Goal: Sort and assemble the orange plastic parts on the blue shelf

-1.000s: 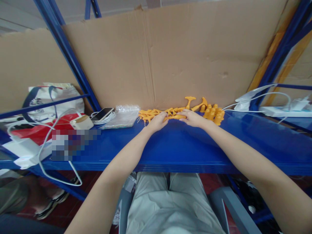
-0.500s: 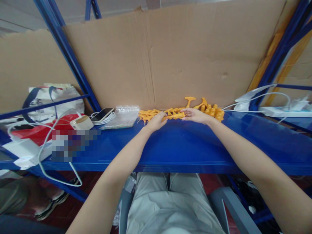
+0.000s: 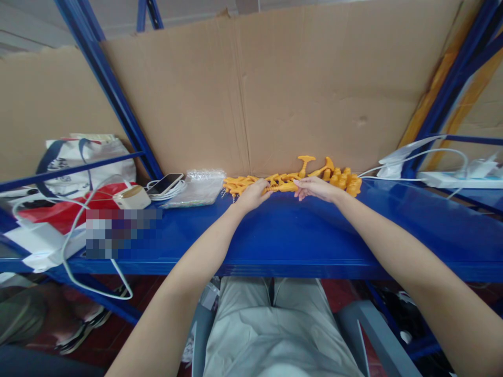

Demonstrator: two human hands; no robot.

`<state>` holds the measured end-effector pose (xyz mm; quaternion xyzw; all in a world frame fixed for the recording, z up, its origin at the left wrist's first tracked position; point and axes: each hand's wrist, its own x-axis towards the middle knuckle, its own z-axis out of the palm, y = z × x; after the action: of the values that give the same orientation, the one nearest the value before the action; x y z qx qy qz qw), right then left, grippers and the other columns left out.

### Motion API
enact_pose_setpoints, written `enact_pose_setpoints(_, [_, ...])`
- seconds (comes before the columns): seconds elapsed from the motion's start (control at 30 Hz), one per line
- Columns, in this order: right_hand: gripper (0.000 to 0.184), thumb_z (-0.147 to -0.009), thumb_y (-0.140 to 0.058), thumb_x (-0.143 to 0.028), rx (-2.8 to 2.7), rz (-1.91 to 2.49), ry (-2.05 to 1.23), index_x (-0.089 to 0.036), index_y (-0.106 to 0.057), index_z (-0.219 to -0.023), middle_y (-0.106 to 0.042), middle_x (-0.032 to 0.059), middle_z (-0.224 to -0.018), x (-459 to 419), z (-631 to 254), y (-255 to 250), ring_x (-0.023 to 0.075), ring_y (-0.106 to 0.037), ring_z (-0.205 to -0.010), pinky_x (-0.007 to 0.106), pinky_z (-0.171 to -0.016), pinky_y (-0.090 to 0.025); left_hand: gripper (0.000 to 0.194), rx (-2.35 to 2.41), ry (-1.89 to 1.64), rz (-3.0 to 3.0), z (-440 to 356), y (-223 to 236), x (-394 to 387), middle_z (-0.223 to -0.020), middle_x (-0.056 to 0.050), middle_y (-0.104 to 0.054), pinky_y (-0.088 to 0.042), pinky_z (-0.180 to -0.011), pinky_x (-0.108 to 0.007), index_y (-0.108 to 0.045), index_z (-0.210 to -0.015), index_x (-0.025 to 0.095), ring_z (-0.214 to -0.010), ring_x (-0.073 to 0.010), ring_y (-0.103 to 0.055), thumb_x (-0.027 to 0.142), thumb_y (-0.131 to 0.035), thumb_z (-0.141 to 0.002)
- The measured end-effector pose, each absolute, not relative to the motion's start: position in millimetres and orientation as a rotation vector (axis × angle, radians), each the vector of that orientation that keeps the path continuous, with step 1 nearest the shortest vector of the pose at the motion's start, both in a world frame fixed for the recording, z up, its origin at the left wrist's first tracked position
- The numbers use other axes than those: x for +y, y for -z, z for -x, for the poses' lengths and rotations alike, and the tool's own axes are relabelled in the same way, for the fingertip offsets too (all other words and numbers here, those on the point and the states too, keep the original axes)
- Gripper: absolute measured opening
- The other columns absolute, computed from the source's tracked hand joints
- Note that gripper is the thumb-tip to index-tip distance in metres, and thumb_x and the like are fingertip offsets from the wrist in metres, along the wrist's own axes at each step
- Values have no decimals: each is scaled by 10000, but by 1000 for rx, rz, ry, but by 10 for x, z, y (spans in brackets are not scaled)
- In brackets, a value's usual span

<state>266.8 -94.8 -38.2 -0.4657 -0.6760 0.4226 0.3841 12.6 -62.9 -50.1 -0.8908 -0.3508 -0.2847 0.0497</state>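
While orange pcs [image 3: 236, 183] lie nearby, both hands [image 3: 251, 196] [image 3: 315, 188] hold 1 pc [image 3: 286, 187].

person's in pale grey-green trousers [image 3: 238, 301] down at 6 o'clock, lots of soft wrinkles, fabric looks kinda loose. left hand [image 3: 251, 196] and right hand [image 3: 317, 188] are bare, same goes for the left forearm [image 3: 198, 256] around 7 and right forearm [image 3: 387, 254] around 4.
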Motion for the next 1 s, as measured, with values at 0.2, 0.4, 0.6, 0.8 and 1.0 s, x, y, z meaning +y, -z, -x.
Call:
enact_pose_setpoints(0.2, [190,-1000,-598,-338,-1740,1198,-1108,-159,-639,-1045,-737,64,-770,-975,-2658,360,125,-673,-612,235,-621,-578,121,-1127,842,2667,-148,499,-640,-1069,-97,-714,-519,-904,-346,-651,-992,164,-1001,-223,-670,237,-568,-944])
enact_pose_setpoints(0.4, [254,-944,-674,-258,-1793,1181,-1066,-203,-561,-1164,-750,26,-805,-1008,-2687,342,130,-681,-614,263,-650,-586,137,-1113,837,2633,-138,498,-631,-1040,-86,-712,-523,-878,-341,-658,-976,179,-978,-225,-670,282,-571,-949])
enact_pose_setpoints(0.6, [468,-1003,-475,-610,-1806,1287,-1046,-190,-582,-826,-712,75,-674,-983,-2628,348,128,-625,-501,229,-523,-535,127,-1088,868,2605,-128,480,-650,-1051,-83,-694,-513,-873,-327,-647,-954,184,-978,-220,-668,290,-576,-959])
enact_pose_setpoints(0.8, [543,-1015,-356,-661,-1982,1359,-990,-197,-638,-1030,-778,120,-904,-981,-2713,330,170,-719,-639,240,-531,-550,112,-1154,861,2608,-168,486,-669,-1067,-89,-696,-511,-877,-330,-647,-953,176,-994,-233,-676,283,-615,-945])
enact_pose_setpoints(1.0, [331,-912,-686,-281,-1911,1294,-1019,-200,-600,-1221,-756,111,-1127,-1021,-2777,302,169,-745,-808,282,-721,-599,110,-1128,847,2599,-169,495,-671,-1062,-97,-694,-508,-870,-340,-639,-950,173,-996,-243,-672,274,-594,-952])
